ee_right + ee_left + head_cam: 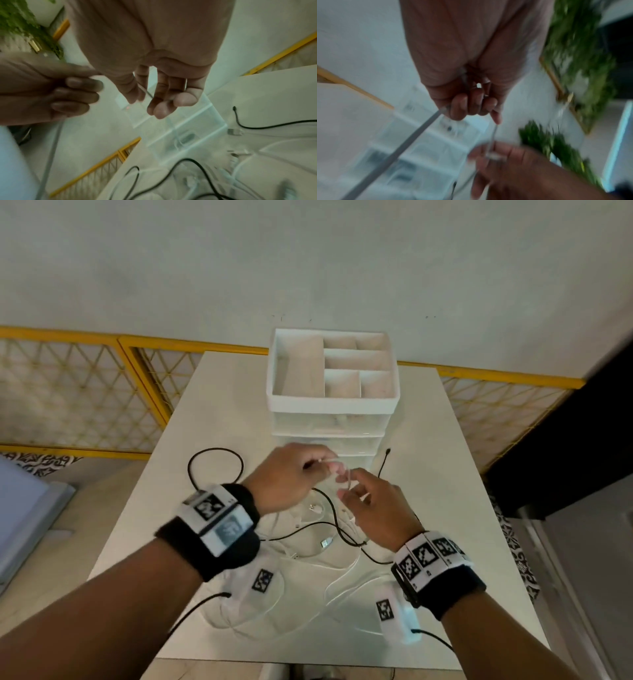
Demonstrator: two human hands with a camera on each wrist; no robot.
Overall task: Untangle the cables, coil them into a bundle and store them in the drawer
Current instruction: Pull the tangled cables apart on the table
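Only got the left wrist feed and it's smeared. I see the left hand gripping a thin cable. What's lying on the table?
Observer: In the head view a black cable lies loose on the table, making an open loop on its left part.
Operator: Any white ones down there?
Observer: Yes, white cables lie tangled toward the near edge, and the black one crosses over them.
Operator: Drawer open yet?
Observer: No drawer of the drawer unit looks pulled out. Only its top tray is open, and nothing shows in its compartments.
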